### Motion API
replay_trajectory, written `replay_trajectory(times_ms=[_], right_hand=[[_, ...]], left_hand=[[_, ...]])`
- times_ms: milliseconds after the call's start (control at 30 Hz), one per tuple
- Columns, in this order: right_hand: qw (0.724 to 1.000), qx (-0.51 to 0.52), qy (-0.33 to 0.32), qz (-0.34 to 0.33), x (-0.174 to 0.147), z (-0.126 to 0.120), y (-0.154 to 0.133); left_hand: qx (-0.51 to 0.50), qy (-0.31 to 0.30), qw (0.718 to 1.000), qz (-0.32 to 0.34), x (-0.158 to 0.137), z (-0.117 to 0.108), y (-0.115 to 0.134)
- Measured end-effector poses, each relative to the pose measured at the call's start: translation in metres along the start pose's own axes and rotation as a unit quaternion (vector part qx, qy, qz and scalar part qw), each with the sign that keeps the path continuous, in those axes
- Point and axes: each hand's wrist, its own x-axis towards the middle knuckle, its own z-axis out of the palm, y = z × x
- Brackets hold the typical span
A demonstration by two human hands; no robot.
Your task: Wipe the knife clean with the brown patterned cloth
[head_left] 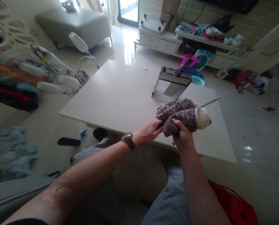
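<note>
Both hands (167, 131) stretch forward, fingers (180, 124) clutching a fuzzy cloth (183, 114).

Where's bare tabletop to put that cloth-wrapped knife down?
Widest bare patch: the table left of the knife block, up to its far and left edges. Smaller strip at the right corner, beyond the cloth. Crowded: near edge, where left hand and right hand grip the cloth.

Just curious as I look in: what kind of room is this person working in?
Most likely a home living room: a low white table, a grey sofa by the window, and a cluttered TV cabinet along the wall.
</note>
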Motion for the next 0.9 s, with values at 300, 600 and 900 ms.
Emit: replay_trajectory(times_ms=[300, 600, 900], right_hand=[[0.998, 0.021, 0.033, -0.04, 0.011, -0.006, -0.002], [0.996, 0.07, 0.045, -0.034, 0.034, -0.028, -0.019], [0.999, 0.029, -0.019, -0.008, 0.018, -0.017, -0.009]], left_hand=[[0.091, -0.004, 0.996, 0.009, 0.005, -0.017, 0.003], [0.168, -0.007, 0.986, 0.008, 0.003, -0.031, -0.003], [0.159, 0.002, 0.987, -0.007, 0.0, -0.024, -0.001]])
